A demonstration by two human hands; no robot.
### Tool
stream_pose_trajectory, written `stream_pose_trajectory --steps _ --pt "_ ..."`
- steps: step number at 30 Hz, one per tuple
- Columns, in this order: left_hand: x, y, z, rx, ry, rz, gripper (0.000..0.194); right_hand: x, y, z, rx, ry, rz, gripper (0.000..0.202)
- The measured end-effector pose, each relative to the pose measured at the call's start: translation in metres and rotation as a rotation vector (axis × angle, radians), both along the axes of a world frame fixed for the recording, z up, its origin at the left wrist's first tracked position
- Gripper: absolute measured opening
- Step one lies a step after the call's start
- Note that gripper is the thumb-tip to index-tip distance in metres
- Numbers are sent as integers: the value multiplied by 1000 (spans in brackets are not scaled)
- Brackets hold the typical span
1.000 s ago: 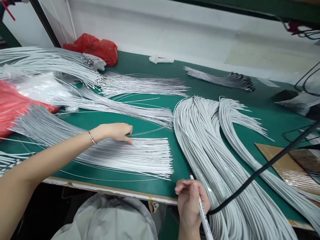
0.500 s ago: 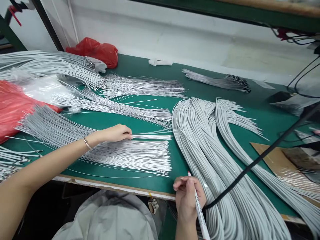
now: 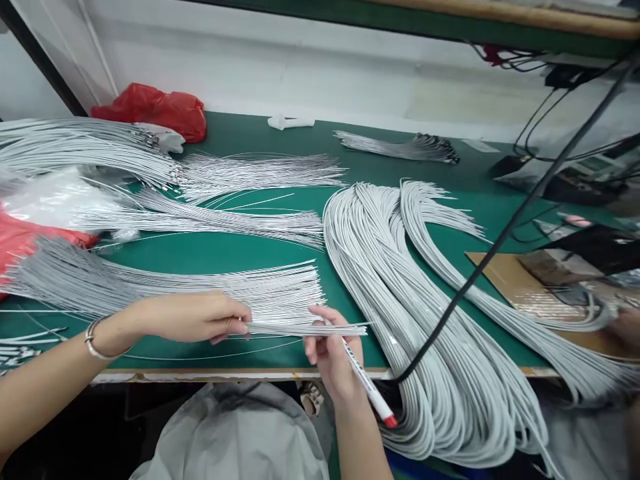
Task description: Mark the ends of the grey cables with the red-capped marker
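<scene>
My left hand (image 3: 210,317), with a bangle on its wrist, is closed round a small bundle of thin grey-white wires (image 3: 290,328) whose ends point right. My right hand (image 3: 334,353) grips a white marker pen (image 3: 367,383) with a red end, slanting down toward me. Its fingers are also at the free ends of that small bundle, and the pen's tip is hidden among them. Behind both hands a wide spread of the same wires (image 3: 270,283) lies on the green table, with faint red specks near its right ends.
Thick looped grey cable bundles (image 3: 380,267) hang over the table edge at right, crossed by a black cord (image 3: 450,310). More wire bundles (image 3: 260,172) lie behind. Red bags (image 3: 155,113) stand at left. Another person's hand (image 3: 625,330) is at cables by a cardboard sheet (image 3: 493,270).
My left hand has lifted the small bundle toward me, off the wide spread. My right hand has moved up and left to the bundle's ends. The other person's hand has appeared at right.
</scene>
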State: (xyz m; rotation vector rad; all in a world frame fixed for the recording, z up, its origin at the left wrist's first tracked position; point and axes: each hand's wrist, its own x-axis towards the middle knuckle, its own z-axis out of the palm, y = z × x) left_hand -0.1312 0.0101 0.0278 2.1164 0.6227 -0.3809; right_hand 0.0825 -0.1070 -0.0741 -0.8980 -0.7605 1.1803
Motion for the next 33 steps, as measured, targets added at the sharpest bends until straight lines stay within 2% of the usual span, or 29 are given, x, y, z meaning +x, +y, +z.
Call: stream_pose_trajectory --steps 3,6,11,14,17,19,23,27,30,33 --pt "1 -6 -1 -167 80 -26 28 -10 0 5 -25 66 -92 32" --pt "17 -16 -5 -271 29 -2 23 -19 -5 8 -73 35 -115 34" --pt "49 -38 -16 -85 -235 128 31 -22 -14 9 -131 -142 -127 36" --pt "52 -40 -16 -33 -273 119 36 -9 -19 7 -81 -242 -287 33" --pt "47 -36 -11 -64 -257 131 38 3 -24 4 39 -369 -486 43" --pt "45 -35 -9 -82 -250 135 38 5 -25 1 100 -503 -534 43" --pt "47 -34 -11 -100 -242 154 37 0 -27 -1 180 -787 -511 41" --pt "50 -35 -15 -93 -266 148 37 7 -30 -2 258 -924 -440 49" --pt "50 -36 -15 -83 -278 112 38 18 -32 -2 240 -830 -358 43" --pt "48 -38 -11 -108 -237 52 38 26 -31 0 161 -676 -209 19"
